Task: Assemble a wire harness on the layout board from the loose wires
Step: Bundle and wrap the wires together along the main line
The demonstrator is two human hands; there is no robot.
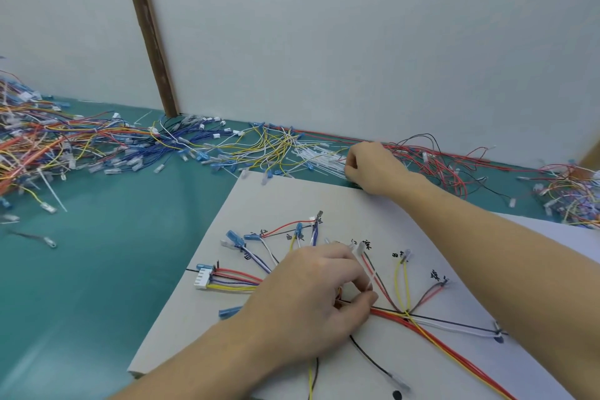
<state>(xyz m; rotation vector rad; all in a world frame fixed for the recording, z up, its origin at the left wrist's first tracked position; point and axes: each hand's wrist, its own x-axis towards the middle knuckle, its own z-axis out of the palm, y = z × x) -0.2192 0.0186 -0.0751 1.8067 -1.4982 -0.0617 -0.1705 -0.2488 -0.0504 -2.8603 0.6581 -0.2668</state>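
Note:
The grey layout board (pixel 201 328) lies on the green table with a fan of coloured wires spread over its hand-written marks. A white multi-pin connector (pixel 203 279) sits at the fan's left. My left hand (pixel 311 305) rests on the middle of the harness, thumb and fingers pinched on the wire bundle where the branches meet. My right hand (pixel 373 169) reaches past the board's far edge, fingers curled down into a pile of white cable ties (pixel 319 156); whether it holds one is hidden.
Heaps of loose wires (pixel 48 143) with blue and clear terminals cover the left and back of the green table (pixel 97 269). Red and black wires (pixel 435 159) lie along the white wall, with another tangle at the far right (pixel 571 191).

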